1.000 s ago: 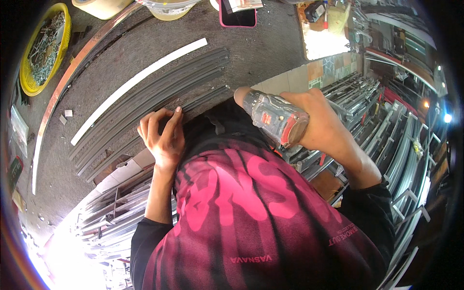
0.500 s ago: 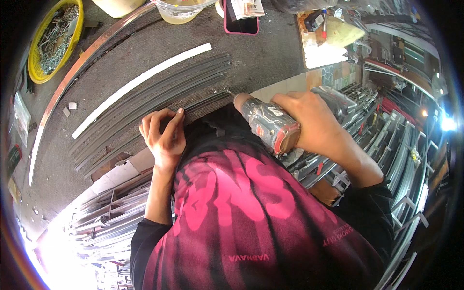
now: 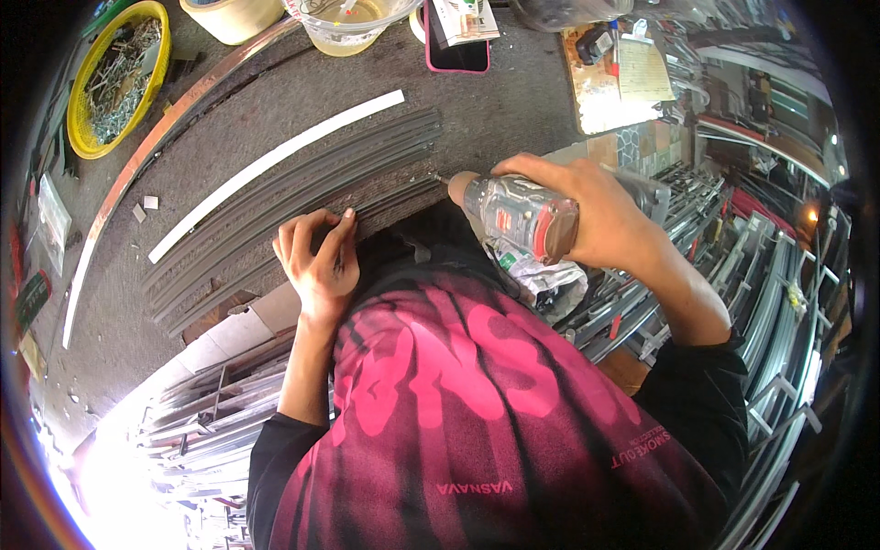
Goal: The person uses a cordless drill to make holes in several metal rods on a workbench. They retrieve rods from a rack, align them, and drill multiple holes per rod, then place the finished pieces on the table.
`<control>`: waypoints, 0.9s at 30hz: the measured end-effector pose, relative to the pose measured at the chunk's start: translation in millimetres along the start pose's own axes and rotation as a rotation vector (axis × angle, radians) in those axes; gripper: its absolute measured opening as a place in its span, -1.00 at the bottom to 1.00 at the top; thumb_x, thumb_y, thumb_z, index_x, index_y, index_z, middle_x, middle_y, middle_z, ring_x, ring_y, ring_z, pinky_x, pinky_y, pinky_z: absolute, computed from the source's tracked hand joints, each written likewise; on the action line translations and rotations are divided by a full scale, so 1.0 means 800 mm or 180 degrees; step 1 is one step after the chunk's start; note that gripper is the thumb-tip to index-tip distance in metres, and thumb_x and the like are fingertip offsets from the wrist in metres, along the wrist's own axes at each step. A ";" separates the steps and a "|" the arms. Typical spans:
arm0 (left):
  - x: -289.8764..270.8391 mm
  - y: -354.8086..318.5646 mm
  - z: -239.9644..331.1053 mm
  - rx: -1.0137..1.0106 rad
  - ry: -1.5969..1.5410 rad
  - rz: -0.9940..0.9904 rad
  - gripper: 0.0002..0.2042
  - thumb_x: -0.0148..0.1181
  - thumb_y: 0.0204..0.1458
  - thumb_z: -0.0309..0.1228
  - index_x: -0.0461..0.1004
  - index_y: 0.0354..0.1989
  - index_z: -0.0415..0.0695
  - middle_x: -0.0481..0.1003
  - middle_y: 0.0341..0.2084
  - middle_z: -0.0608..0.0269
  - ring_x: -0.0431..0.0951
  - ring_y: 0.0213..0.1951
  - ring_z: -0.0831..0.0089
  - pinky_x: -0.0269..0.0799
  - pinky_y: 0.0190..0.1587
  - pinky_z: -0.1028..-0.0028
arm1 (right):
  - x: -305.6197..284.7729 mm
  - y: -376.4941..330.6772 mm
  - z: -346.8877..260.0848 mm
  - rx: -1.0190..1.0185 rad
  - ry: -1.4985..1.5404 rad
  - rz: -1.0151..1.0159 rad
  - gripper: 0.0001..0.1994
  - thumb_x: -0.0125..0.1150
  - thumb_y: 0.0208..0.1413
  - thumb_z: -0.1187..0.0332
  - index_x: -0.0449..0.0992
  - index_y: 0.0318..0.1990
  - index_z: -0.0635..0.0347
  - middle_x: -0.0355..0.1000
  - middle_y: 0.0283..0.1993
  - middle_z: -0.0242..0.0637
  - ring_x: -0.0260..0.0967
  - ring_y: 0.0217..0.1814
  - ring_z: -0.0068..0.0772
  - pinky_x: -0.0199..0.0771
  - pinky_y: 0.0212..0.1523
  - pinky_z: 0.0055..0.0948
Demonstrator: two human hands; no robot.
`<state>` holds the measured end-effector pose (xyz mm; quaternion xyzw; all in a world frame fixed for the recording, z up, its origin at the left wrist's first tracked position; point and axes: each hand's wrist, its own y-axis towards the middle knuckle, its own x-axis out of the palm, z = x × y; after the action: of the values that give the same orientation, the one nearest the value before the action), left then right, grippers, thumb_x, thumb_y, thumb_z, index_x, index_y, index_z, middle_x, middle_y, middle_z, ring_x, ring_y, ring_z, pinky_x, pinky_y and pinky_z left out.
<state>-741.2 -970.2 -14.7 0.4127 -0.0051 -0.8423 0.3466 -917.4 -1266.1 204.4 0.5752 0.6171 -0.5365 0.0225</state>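
My right hand (image 3: 591,206) is wrapped round a cordless drill (image 3: 521,216), its body grey with red parts. The drill points left, and its bit meets the right end of the nearest dark strip (image 3: 403,193). On that same strip, farther left, my left hand (image 3: 316,257) is closed, thumb and fingers pinching its edge. Several more long dark strips (image 3: 302,188) lie side by side just beyond it on the grey worktable (image 3: 513,101). A white strip (image 3: 275,165) lies behind them.
A yellow basket (image 3: 77,119) of screws stands far left, near a long copper-coloured strip (image 3: 160,137). At the back are a clear tub (image 3: 353,37), a pink-edged phone (image 3: 458,60) and a clipboard (image 3: 596,92). Metal bars (image 3: 724,266) are stacked below right.
The drill's rear end has swung up and slightly right, uncovering a white bag beneath it. My left hand keeps its place on the strip. The whole view has shifted a little.
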 end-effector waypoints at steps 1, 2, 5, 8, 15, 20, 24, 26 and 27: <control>-0.001 0.001 0.000 0.0013 0.0000 -0.0003 -0.63 0.65 0.03 -0.55 0.89 0.04 0.07 0.68 -0.10 0.34 0.62 -0.01 0.24 0.45 0.15 0.20 | 0.002 0.001 -0.001 0.0033 0.0076 0.0000 -0.16 0.73 -0.05 0.30 0.55 0.48 0.02 0.76 0.10 0.06 0.73 0.17 0.28 0.70 0.17 0.05; -0.001 0.001 0.000 0.0007 -0.0036 -0.0009 -0.63 0.65 0.03 -0.55 0.89 0.04 0.07 0.67 -0.10 0.34 0.62 -0.01 0.24 0.45 0.15 0.20 | 0.004 0.000 -0.003 0.0045 0.0197 0.0041 -0.17 0.73 -0.06 0.32 0.55 0.47 0.03 0.77 0.09 0.05 0.74 0.17 0.28 0.70 0.17 0.03; -0.002 0.002 0.002 -0.0010 -0.0040 -0.0019 -0.64 0.66 0.04 -0.56 0.89 0.03 0.07 0.68 -0.10 0.34 0.62 -0.01 0.24 0.46 0.15 0.19 | 0.015 -0.012 -0.017 0.0216 0.0214 0.0140 -0.18 0.73 -0.07 0.36 0.56 0.45 0.06 0.77 0.09 0.05 0.74 0.19 0.27 0.69 0.20 -0.01; -0.002 0.002 0.003 -0.0043 -0.0055 -0.0015 -0.66 0.66 0.06 -0.56 0.89 0.01 0.07 0.67 -0.10 0.34 0.62 -0.02 0.24 0.46 0.14 0.19 | 0.017 -0.019 -0.021 0.0295 0.0150 0.0200 -0.17 0.72 -0.05 0.39 0.54 0.47 0.08 0.76 0.17 0.05 0.73 0.24 0.26 0.67 0.25 -0.06; -0.001 0.001 -0.001 0.0030 -0.0067 0.0041 -0.67 0.66 0.08 -0.50 0.85 0.03 0.10 0.67 -0.08 0.35 0.62 0.01 0.22 0.44 0.13 0.17 | 0.009 -0.047 0.000 0.0055 0.0799 0.0513 -0.17 0.70 0.00 0.43 0.55 0.52 0.10 0.72 0.28 0.03 0.74 0.29 0.04 0.63 0.34 -0.18; -0.008 0.004 0.005 0.0016 -0.0040 -0.0024 -0.63 0.71 0.03 -0.47 0.85 0.06 0.02 0.68 -0.08 0.27 0.62 0.01 0.18 0.51 0.13 0.17 | 0.038 -0.067 0.027 0.0122 0.0932 0.0965 -0.29 0.70 0.08 0.45 0.60 0.43 0.28 0.74 0.20 -0.08 0.70 0.20 -0.32 0.62 0.32 -0.26; -0.015 0.019 0.017 0.0108 -0.0040 -0.0049 -0.59 0.73 0.00 -0.45 0.83 0.07 -0.05 0.70 -0.07 0.18 0.65 0.00 0.11 0.53 0.14 0.13 | 0.093 -0.058 0.056 -0.0045 0.1343 0.1420 -0.37 0.70 0.15 0.44 0.61 0.37 0.32 0.76 0.10 -0.16 0.67 0.10 -0.45 0.66 0.22 -0.30; -0.008 0.035 0.025 0.0320 -0.0166 -0.0081 -0.60 0.71 0.02 -0.43 0.82 0.08 -0.03 0.70 -0.05 0.22 0.65 0.02 0.13 0.51 0.15 0.12 | 0.114 -0.054 0.068 -0.0077 0.1589 0.1579 -0.40 0.71 0.16 0.45 0.62 0.35 0.32 0.76 0.07 -0.18 0.67 0.07 -0.47 0.68 0.19 -0.31; -0.003 0.044 0.030 0.0400 -0.0235 -0.0116 -0.60 0.71 0.03 -0.42 0.81 0.08 -0.02 0.70 -0.04 0.24 0.65 0.03 0.14 0.50 0.15 0.12 | 0.122 -0.052 0.071 -0.0063 0.1703 0.1644 -0.41 0.71 0.16 0.45 0.62 0.33 0.32 0.76 0.07 -0.19 0.67 0.07 -0.47 0.68 0.18 -0.32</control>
<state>-736.5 -1001.9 12.8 0.4023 -0.0632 -0.8611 0.3043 -1014.5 -1227.9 144.0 0.8316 0.4409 -0.3377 0.0005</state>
